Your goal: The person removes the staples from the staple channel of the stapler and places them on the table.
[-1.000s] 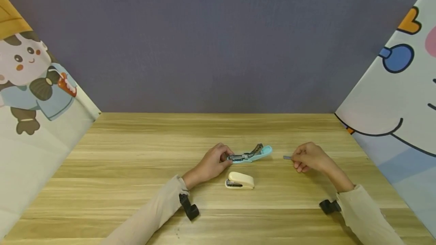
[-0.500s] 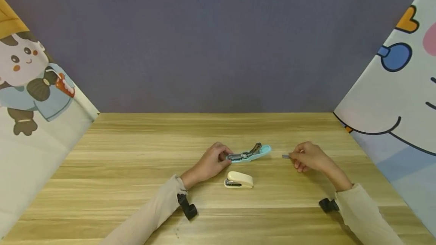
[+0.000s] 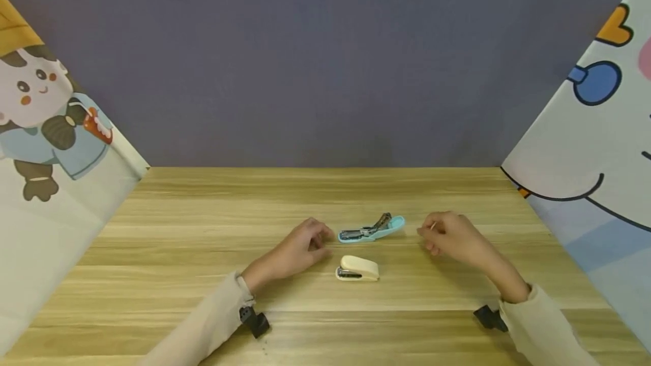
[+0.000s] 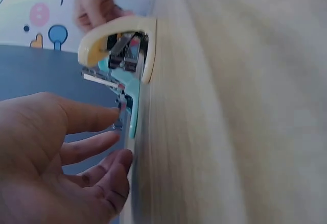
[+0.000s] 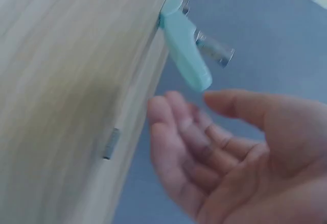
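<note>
A light blue stapler (image 3: 362, 234) lies opened out on the wooden table, its metal magazine tilted up near the right end. My left hand (image 3: 295, 247) is just left of it, fingers loosely bent and holding nothing. Nearer to me sits a cream stapler (image 3: 360, 269), closed-bodied and upright. My right hand (image 3: 452, 239) hovers right of the blue stapler; the right wrist view shows its thumb and fingers apart with nothing between them. On the table beside that hand lies a small grey staple strip (image 5: 111, 143), hidden behind the hand in the head view.
A dark grey panel (image 3: 325, 72) rises at the table's (image 3: 203, 202) back edge. Cartoon-printed panels stand on the left (image 3: 51, 129) and right (image 3: 600, 185) sides.
My left hand has let go of the blue stapler and drawn back left. My right hand has released the staple strip and shifted slightly left. Both staplers stay put.
</note>
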A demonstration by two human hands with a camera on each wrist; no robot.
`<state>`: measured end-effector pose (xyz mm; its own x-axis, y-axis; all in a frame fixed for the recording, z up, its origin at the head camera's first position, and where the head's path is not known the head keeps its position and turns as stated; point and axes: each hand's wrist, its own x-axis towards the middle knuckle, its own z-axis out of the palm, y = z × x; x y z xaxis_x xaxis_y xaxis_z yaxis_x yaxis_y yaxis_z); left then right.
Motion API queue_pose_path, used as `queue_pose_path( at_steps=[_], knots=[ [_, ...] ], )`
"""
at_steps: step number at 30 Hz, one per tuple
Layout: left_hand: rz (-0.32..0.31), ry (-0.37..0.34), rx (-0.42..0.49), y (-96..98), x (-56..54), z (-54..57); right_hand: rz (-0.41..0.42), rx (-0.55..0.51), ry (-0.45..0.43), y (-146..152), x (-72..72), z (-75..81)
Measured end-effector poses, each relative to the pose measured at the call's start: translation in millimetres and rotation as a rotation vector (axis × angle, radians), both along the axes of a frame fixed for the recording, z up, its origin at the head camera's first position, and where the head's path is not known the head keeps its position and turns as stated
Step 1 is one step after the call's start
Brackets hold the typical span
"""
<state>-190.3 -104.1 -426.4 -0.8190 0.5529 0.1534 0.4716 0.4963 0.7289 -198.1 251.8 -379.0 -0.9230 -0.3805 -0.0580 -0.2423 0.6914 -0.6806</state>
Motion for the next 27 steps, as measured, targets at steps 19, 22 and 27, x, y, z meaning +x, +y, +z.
queue_pose_path(
  at_steps=[19,22,27],
  knots=[
    [-0.127,-0.011,-0.193,25.8,16.6,4.8,0.29,0.293,0.378,-115.0,48.6,7.9],
    [-0.121,0.019,-0.191,26.7,15.1,3.5,0.286,0.307,0.444,-123.4,50.2,5.6],
    [-0.113,0.015,-0.126,27.3,12.3,0.5,0.274,0.332,0.495,-128.9,51.4,1.3]
  ],
)
